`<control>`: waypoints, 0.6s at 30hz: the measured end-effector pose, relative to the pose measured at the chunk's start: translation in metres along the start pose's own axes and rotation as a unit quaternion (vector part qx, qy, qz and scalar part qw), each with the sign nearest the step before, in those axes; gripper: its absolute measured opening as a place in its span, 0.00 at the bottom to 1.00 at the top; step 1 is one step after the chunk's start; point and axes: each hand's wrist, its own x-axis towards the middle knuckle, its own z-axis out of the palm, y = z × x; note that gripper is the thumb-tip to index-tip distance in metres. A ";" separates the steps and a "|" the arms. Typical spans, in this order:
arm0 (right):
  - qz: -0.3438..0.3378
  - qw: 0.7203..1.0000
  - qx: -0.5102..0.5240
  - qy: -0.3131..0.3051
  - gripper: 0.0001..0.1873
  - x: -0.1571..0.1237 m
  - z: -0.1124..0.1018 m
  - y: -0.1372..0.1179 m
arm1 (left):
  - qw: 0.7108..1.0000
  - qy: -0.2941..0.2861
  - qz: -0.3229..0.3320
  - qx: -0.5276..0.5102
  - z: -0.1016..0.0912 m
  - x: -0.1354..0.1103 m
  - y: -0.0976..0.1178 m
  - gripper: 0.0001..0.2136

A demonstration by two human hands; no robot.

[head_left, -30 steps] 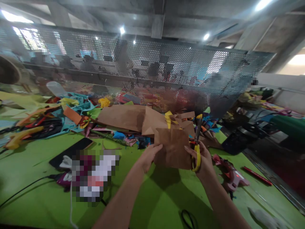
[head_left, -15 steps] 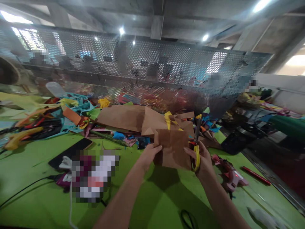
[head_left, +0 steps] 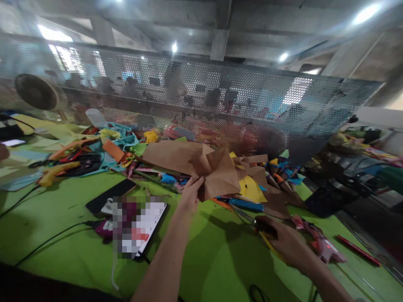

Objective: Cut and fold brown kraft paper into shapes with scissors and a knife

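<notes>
My left hand (head_left: 192, 191) pinches a folded, creased piece of brown paper (head_left: 220, 174) by its near left corner, raised against the scrap heap. Lower and to the right, my right hand (head_left: 283, 241) is wrapped round the yellow handles of a pair of scissors (head_left: 262, 235). The blades point away to the upper left, low over the green table, apart from the paper; blur hides how far they are spread. Just beyond the blades lie a blue-handled tool (head_left: 245, 204) and a yellow paper scrap (head_left: 252, 188).
Coloured paper scraps (head_left: 122, 138) heap along the back below a perforated metal screen (head_left: 189, 88). On the left lie a dark phone (head_left: 111, 195), a notebook (head_left: 154, 214) and cables. A pink glue gun (head_left: 323, 241) and a red pen (head_left: 358, 250) lie right. A fan (head_left: 37, 92) stands far left.
My right hand has let go of the brown paper and moved down and right with the scissors, their blades swinging leftward. My left hand has lifted the paper, now tilted. The view has shifted left.
</notes>
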 end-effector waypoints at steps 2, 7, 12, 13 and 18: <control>-0.031 0.998 -0.007 -0.050 0.23 -0.007 0.001 -0.004 | 1.000 -0.011 -0.001 0.004 0.001 -0.002 0.000 0.19; -0.071 0.994 0.024 -0.085 0.19 -0.006 -0.014 -0.018 | 0.996 -0.082 -0.024 0.035 0.006 -0.007 -0.011 0.17; -0.007 0.985 0.128 0.116 0.17 0.024 -0.032 -0.039 | 0.989 -0.113 -0.048 0.087 0.008 -0.008 -0.019 0.17; -0.014 0.979 0.169 0.110 0.18 0.031 -0.030 -0.045 | 0.987 -0.119 -0.051 0.094 0.008 -0.008 -0.021 0.17; 0.007 0.929 0.368 0.042 0.21 0.054 -0.003 -0.064 | 0.983 -0.126 -0.063 0.118 0.008 -0.008 -0.024 0.18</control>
